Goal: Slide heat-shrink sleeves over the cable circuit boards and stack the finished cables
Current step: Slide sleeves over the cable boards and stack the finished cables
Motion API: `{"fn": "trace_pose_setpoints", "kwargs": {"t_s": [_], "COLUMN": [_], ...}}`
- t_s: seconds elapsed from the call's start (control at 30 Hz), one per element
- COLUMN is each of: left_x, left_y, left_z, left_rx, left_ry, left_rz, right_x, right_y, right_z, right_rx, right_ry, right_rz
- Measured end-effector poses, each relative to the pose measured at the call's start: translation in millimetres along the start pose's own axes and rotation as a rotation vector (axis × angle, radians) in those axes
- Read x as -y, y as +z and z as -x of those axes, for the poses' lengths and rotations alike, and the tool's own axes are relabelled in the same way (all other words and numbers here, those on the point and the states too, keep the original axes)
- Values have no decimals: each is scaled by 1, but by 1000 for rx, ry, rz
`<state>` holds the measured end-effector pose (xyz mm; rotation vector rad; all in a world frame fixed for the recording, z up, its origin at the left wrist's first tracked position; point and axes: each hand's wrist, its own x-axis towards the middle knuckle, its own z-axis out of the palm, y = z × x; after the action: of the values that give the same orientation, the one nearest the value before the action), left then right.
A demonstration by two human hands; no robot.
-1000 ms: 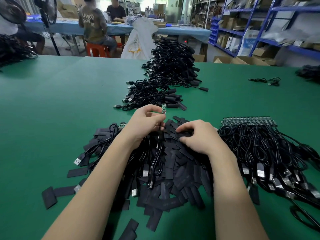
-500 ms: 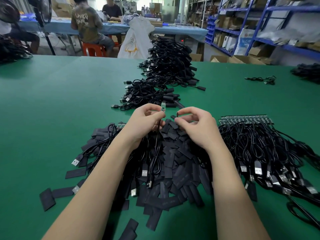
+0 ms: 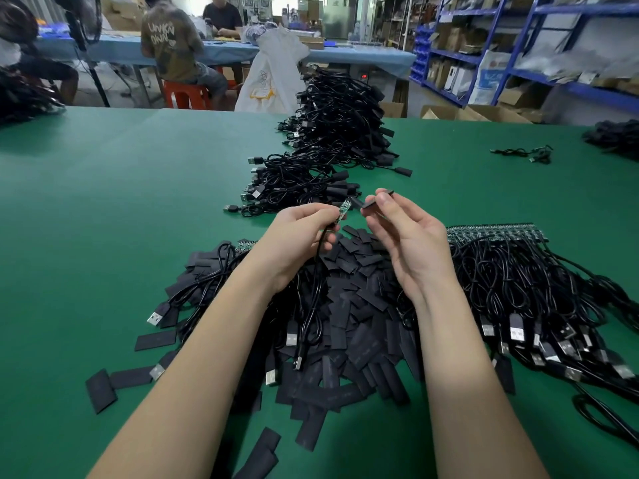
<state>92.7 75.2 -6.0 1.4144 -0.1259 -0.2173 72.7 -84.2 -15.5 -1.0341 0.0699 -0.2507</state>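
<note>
My left hand (image 3: 299, 233) pinches a black cable just below its small green circuit board (image 3: 344, 209), which points up and to the right; the cable hangs down over the pile. My right hand (image 3: 404, 236) pinches a black heat-shrink sleeve (image 3: 375, 200) between thumb and fingertips, its open end a short gap from the board's tip. Under both hands lies a heap of flat black sleeves (image 3: 345, 323). Bare-board cables (image 3: 518, 278) lie in a row at the right. Sleeved cables (image 3: 311, 181) are stacked just beyond my hands.
A taller pile of black cables (image 3: 342, 112) runs to the far edge of the green table (image 3: 121, 202). A loose cable (image 3: 525, 155) lies at the far right. People sit at a blue table behind. Blue shelving stands at the back right.
My right hand has lifted off the sleeve heap with one sleeve and turned it toward the board. My left hand has raised the board slightly.
</note>
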Motion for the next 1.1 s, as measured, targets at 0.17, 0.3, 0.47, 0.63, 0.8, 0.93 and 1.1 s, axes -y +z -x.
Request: {"fn": "trace_pose_setpoints", "kwargs": {"t_s": [0.17, 0.3, 0.47, 0.63, 0.8, 0.93, 1.1], "left_x": [0, -1, -1, -1, 0, 0, 0], "left_y": [1, -1, -1, -1, -4, -6, -8], "left_z": [3, 3, 3, 3, 3, 3, 5], "left_rx": [80, 104, 139, 174, 205, 218, 238], "left_ry": [6, 9, 0, -4, -7, 3, 27], "left_rz": [-70, -85, -94, -67, -59, -52, -56], "right_x": [-4, -4, -3, -1, -2, 1, 1], "right_y": [2, -2, -3, -6, -4, -9, -12], "right_z": [-2, -2, 0, 2, 3, 3, 3], "right_rx": [14, 9, 15, 35, 48, 91, 101], "right_ry": [-12, -19, -22, -12, 8, 49, 67], "right_rz": [-30, -31, -17, -37, -27, -48, -25]}}
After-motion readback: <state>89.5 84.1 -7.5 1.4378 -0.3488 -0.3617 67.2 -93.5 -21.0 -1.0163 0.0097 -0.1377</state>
